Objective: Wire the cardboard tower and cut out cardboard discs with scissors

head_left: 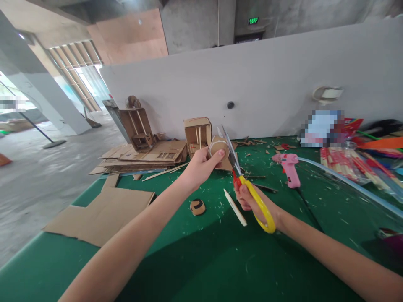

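My left hand (pixel 201 165) pinches a small roundish piece of cardboard (pixel 217 147) above the table, thumb on its face. In my right hand (pixel 247 197) is a pair of scissors (pixel 258 201) with yellow and red handles. The scissor blades point up and lie along the right edge of the cardboard piece; I cannot tell whether they touch it. Below the hands, a cardboard disc (pixel 197 206) with dark markings rests on the green table. Beside it lies a whitish stick (pixel 235 207), slanting under my right hand.
Flat cardboard sheets (pixel 107 209) lie at the left. Behind them stand a cardboard model (pixel 137 128) on stacked cardboard (pixel 170 151) and a small open cardboard box (pixel 189 130). A pink glue gun (pixel 291 170) with its cord lies right, near bagged sticks (pixel 349 163). Scraps litter the green table (pixel 201 260).
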A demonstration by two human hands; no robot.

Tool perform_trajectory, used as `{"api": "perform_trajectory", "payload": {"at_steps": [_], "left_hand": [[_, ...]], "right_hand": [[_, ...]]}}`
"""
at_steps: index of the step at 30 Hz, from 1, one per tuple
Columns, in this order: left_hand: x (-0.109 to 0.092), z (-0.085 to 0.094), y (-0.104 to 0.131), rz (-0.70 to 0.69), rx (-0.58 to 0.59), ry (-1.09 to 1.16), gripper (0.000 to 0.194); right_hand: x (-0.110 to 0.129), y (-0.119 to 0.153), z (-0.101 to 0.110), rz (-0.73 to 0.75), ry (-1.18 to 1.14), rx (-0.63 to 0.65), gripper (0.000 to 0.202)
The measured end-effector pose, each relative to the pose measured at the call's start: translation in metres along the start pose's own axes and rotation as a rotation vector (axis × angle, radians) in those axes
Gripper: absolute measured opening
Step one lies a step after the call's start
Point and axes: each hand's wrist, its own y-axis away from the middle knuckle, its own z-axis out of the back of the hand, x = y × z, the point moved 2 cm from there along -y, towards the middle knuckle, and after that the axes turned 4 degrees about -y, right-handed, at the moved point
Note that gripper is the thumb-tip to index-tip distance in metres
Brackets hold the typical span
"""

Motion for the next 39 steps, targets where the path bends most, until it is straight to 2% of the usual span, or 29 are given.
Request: {"api": "perform_trajectory", "payload": {"at_steps": [5,8,14,20,25,28,33,36,39], "left_hand": [[-0.004,0.005,0.001,0.009,0.048,-0.057,0.025],[-0.005,0.007,0.001,0.010,0.072,-0.064,0.024],[-0.002,0.013,-0.001,0.032,0.084,-0.118,0.028],[-0.005,0.021,-0.001,0.110,0.125,-0.173,0.032],[-0.009,0.027,-0.001,0.143,0.151,-0.180,0.031],[-0.007,0.021,-0.001,0.156,0.103,-0.070,0.026],[0.005,-0.007,0.004,0.105,-0.104,0.421,0.027],[0.009,-0.016,0.006,0.034,-0.146,0.406,0.028],[0.007,-0.014,0.005,-0.009,-0.127,0.322,0.027]], "right_hand": [[0.003,0.000,0.001,0.089,0.140,-0.026,0.044],[0.002,0.002,0.004,0.095,0.135,-0.018,0.042],[0.002,0.006,0.005,0.056,0.066,0.076,0.039],[0.006,0.003,0.003,0.067,0.132,-0.007,0.042],[0.009,0.001,0.002,0.065,0.188,-0.021,0.044],[0.005,0.001,0.003,0.084,0.185,-0.033,0.043],[0.001,0.002,-0.002,0.118,0.156,-0.110,0.042],[0.005,0.003,-0.005,0.112,0.163,-0.095,0.042],[0.006,0.003,-0.003,0.106,0.128,-0.012,0.043]]}}
